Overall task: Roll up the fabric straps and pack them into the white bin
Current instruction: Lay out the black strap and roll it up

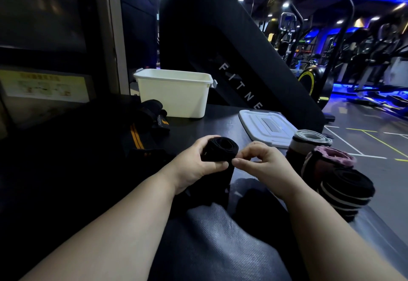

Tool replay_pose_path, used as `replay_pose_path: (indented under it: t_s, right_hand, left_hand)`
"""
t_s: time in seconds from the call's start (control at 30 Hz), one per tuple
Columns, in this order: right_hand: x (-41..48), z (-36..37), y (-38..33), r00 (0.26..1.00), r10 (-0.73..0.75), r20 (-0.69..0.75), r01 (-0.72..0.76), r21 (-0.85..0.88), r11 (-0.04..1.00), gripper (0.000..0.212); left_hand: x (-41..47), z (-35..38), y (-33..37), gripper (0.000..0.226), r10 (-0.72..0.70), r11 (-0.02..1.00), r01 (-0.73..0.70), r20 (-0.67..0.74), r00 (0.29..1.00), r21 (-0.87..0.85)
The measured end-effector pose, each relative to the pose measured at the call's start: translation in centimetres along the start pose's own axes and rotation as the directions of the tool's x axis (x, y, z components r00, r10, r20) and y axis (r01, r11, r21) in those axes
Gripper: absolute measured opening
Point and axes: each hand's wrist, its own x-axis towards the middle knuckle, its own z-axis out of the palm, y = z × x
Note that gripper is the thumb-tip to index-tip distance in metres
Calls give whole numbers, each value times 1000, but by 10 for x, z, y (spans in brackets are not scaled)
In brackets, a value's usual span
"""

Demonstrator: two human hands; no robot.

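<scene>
Centre frame: left hand [194, 168] gripping black strap roll [220, 148], fingers curling round it. Right hand [265, 163] pinching roll's loose edge between thumb and forefinger. Rest of strap hanging down toward dark mat [209, 236]. White bin [174, 95] standing upper centre, lid [267, 126] lying lower right of it. Three finished rolls [329, 163] lying at right edge. Orange-striped straps [135, 137] lying unrolled at left.

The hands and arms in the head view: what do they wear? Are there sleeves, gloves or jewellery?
Nothing is worn. The left hand and right hand have no gloves, and no ring shows. The left forearm and right forearm are uncovered down to the picture's edge: no sleeve, watch or wristband.
</scene>
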Motion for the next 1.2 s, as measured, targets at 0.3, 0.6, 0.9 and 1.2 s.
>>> replay_pose_path:
  t_s: [0.3, 0.6, 0.9, 1.2]
  right_hand:
    - [4, 5, 6, 995, 94, 42, -101, 225, 969, 50]
    - [4, 9, 8, 981, 126, 149, -177, 406, 897, 54]
    - [6, 8, 9, 985, 47, 167, -102, 339, 935, 33]
    - [7, 5, 9, 993, 100, 66, -104, 63, 993, 52]
  left_hand:
    - [0, 5, 3, 44, -83, 982, 88, 36, 996, -166]
    - [1, 4, 1, 23, -82, 980, 87, 34, 996, -179]
    - [4, 6, -2, 38, -49, 996, 42, -87, 995, -80]
    - [3, 7, 6, 27, -86, 985, 67, -111, 990, -157]
